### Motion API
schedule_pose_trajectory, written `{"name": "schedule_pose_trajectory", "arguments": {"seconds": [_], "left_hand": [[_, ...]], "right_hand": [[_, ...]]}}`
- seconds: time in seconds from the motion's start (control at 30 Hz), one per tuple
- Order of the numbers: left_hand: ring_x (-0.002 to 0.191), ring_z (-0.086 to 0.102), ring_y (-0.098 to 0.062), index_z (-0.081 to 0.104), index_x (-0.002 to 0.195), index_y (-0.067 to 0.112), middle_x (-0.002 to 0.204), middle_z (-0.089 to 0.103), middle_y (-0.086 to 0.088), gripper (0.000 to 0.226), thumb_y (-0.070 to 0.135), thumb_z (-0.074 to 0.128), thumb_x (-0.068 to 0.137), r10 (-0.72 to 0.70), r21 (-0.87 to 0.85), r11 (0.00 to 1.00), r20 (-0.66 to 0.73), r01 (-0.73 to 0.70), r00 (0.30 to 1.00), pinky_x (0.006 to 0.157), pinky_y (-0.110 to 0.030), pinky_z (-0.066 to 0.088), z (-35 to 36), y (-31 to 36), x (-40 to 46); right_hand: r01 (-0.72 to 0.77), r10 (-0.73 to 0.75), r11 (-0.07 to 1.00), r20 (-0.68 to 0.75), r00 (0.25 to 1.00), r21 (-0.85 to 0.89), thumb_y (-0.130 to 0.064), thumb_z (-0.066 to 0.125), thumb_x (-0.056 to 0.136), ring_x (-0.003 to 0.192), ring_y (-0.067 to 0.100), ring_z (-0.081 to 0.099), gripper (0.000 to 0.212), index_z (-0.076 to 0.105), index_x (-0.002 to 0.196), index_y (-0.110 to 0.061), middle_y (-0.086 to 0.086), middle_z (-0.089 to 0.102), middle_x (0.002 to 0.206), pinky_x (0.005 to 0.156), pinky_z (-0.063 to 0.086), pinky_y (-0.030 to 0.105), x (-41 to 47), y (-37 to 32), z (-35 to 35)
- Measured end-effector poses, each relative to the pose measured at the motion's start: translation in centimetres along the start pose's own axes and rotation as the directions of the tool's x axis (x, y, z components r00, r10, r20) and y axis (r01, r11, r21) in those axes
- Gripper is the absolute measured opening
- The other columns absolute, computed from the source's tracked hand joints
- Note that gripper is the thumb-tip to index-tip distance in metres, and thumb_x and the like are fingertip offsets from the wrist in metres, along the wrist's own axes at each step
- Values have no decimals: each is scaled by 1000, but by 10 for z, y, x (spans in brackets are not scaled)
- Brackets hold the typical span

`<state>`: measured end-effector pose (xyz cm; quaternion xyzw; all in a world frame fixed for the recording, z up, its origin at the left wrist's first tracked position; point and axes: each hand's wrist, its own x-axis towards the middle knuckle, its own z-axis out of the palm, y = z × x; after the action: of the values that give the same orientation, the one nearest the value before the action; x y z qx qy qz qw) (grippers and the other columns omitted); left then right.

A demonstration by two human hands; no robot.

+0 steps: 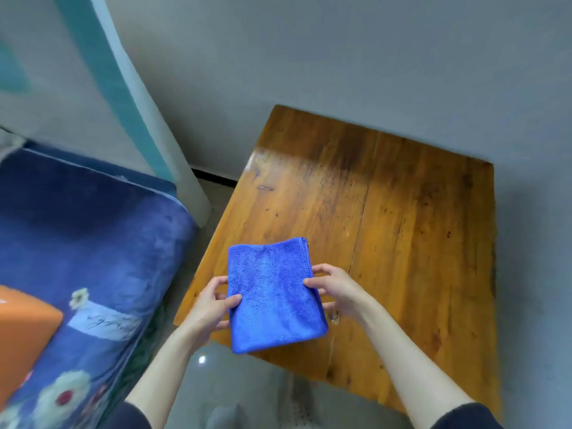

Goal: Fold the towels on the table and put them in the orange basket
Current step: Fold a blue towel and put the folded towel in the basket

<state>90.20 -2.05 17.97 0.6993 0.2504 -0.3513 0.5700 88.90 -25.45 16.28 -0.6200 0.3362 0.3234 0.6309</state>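
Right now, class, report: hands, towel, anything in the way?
Both hands, left hand and right hand, gripping folded blue towel. Orange basket far left. Nothing between.

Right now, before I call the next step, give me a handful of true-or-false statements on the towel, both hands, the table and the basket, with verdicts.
1. The blue terry towel is folded into a compact rectangle. True.
2. Only the right hand holds it. False: the left hand pinches the opposite edge as well.
3. The towel already lies in the orange basket. False: it is held over the near edge of the brown wooden table.
4. The basket sits at the left on a blue flowered blanket. True.
5. A second towel lies on the table. False: no other towel shows.
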Motion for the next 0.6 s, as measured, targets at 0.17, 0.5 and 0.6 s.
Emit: {"name": "schedule_pose_trajectory", "arguments": {"seconds": [0.17, 0.5, 0.6], "left_hand": [[80, 59, -13, 50, 117, 15, 95, 59, -6, 31, 2, 56, 89, 20, -101, 994, -64, -26, 998, 58, -29, 50, -100, -38, -47], [66, 57, -17, 50, 95, 24, 87, 58, -7, 27, -2, 54, 89, 1, -386, 913, -323, -133, 946, 52, -26, 44, -283, -131, -133], [62, 58, -17, 50, 108, 20, 93, 60, -8, 27, 1, 54, 89, -22, -425, 890, -396, -162, 918, 54, -26, 45, -321, -157, -157]], "right_hand": [[36, -25, 991, 84, 996, -127, -7, 59, 83, 71, 13, 54, 26, 57, 106, -18, 1, 62, 89, 61, 47, 26, -24, -12, 101], [195, -63, 902, 331, 942, -385, -11, 60, 84, 68, 15, 56, 23, 59, 106, -17, 0, 64, 87, 55, 45, 24, -54, -23, 324], [232, -37, 863, 402, 915, -449, -13, 63, 81, 76, 20, 62, 25, 60, 106, -17, 3, 67, 93, 66, 50, 31, -59, -28, 382]]}}
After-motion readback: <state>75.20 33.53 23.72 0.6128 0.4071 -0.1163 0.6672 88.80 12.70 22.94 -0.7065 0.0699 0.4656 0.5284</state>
